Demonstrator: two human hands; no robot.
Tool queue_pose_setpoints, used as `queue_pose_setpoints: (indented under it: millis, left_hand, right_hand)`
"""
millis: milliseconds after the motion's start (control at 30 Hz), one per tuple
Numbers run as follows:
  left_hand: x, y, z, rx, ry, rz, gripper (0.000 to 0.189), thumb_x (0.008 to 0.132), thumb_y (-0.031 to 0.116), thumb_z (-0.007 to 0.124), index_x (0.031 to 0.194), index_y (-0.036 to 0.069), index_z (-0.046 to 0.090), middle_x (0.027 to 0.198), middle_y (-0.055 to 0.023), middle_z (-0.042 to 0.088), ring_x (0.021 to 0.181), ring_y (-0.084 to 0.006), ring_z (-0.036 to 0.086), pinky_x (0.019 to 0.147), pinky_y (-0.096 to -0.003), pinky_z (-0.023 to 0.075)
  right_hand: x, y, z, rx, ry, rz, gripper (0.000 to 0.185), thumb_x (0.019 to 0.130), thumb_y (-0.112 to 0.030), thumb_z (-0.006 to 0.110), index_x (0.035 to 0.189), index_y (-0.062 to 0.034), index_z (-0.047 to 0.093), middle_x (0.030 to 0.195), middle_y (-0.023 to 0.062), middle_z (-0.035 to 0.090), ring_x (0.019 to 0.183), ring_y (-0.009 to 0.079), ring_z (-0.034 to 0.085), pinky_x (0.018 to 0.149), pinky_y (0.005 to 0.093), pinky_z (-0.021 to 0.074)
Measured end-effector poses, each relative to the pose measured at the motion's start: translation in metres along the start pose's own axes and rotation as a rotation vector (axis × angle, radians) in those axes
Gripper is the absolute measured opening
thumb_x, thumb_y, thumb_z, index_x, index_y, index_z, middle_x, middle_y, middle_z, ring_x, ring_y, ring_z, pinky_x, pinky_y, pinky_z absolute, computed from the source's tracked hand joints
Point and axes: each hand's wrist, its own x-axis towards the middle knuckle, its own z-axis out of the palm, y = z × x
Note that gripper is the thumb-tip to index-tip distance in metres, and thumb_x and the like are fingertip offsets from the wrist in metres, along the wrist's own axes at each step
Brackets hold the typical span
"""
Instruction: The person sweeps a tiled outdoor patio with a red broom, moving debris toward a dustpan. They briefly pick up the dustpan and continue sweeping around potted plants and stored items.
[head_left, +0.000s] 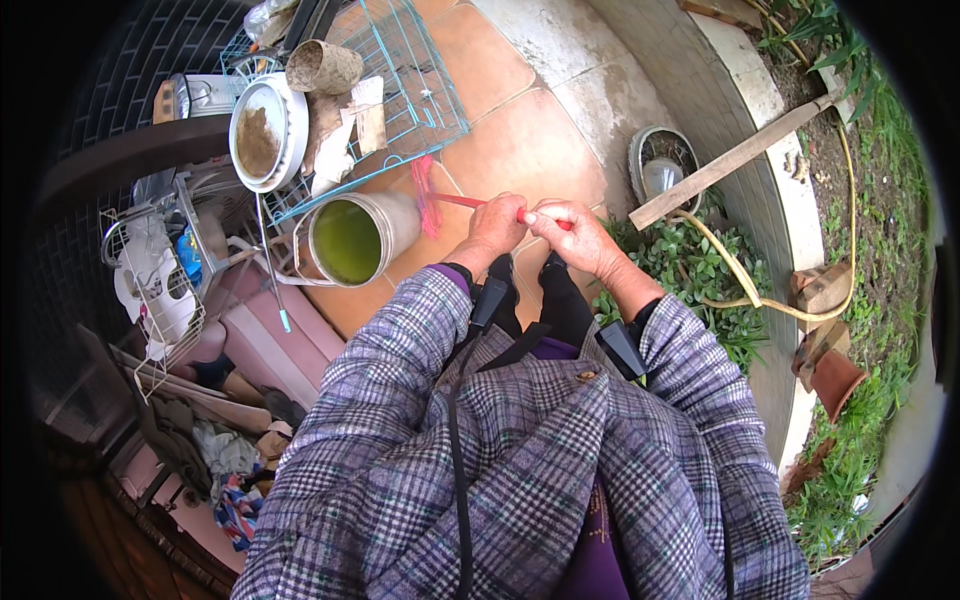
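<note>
Both of my hands grip the thin red handle (459, 199) of a broom or mop. My left hand (496, 223) is on the stretch nearer the head, and my right hand (568, 237) closes around the handle near its end. The pink head (425, 198) reaches down toward the floor tiles; whether it is bristle or cloth is hard to tell. Just left of it stands a pale plastic bucket (399, 222) with a white handle. Greenish liquid (346, 241) fills much of that bucket.
A blue wire cage (427, 112) stands at upper left, with a white tub (289, 131) and a rough pot (324, 67) about it. Pink cushioned seating (281, 337) lies left. At right, a wooden plank (731, 161) leans on the planter wall (739, 97), above leafy plants (686, 259) and a yellow hose (724, 262).
</note>
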Motion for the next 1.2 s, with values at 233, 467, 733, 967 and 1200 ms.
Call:
queue_pose_setpoints:
  millis: [233,467,733,967,1200]
  left_hand:
    - [0.017,0.100,0.006,-0.095,-0.071,0.322,0.018,0.083,0.030,0.070,0.084,0.012,0.070,0.090,-0.0102,0.070,0.089,-0.0339,0.068,0.077,-0.0459,0.0530]
    - [-0.006,0.182,-0.005,-0.225,-0.073,0.676,0.018,0.078,0.028,0.071,0.076,0.011,0.066,0.085,-0.0086,0.069,0.084,-0.0339,0.068,0.070,-0.0491,0.0535]
    - [0.001,0.137,-0.006,-0.149,0.059,0.506,0.019,0.078,0.028,0.071,0.080,0.011,0.062,0.083,-0.0095,0.066,0.082,-0.0350,0.067,0.067,-0.0470,0.0520]
    - [0.022,0.139,0.018,-0.165,0.044,0.531,0.023,0.080,0.028,0.069,0.078,0.008,0.058,0.082,-0.0128,0.063,0.082,-0.0382,0.065,0.067,-0.0492,0.0500]
    - [0.027,0.201,0.020,-0.353,-0.028,0.652,0.023,0.080,0.029,0.068,0.078,0.009,0.057,0.081,-0.0103,0.064,0.082,-0.0366,0.066,0.066,-0.0481,0.0502]
  right_hand:
    - [-0.071,-0.064,-0.055,-0.022,0.348,0.186,0.032,0.101,-0.023,0.059,0.083,0.0027,0.067,0.071,0.0038,0.060,0.070,0.0099,0.052,0.066,0.0270,0.0432]
    - [-0.137,-0.125,-0.068,-0.290,0.451,-0.089,0.026,0.098,-0.011,0.061,0.079,0.0064,0.062,0.070,0.0083,0.057,0.064,0.0173,0.052,0.062,0.0305,0.0408]
    - [-0.108,-0.086,-0.056,-0.035,0.400,-0.057,0.022,0.093,-0.011,0.067,0.079,0.0020,0.057,0.083,0.0056,0.060,0.076,0.0135,0.053,0.071,0.0288,0.0448]
    - [-0.103,-0.067,-0.063,-0.160,0.511,-0.033,0.034,0.096,-0.015,0.067,0.070,0.0030,0.054,0.065,0.0055,0.048,0.062,0.0128,0.044,0.058,0.0302,0.0394]
    - [-0.126,-0.106,-0.089,-0.386,0.565,-0.075,0.027,0.095,-0.012,0.066,0.074,0.0033,0.060,0.065,0.0073,0.051,0.057,0.0172,0.044,0.055,0.0311,0.0380]
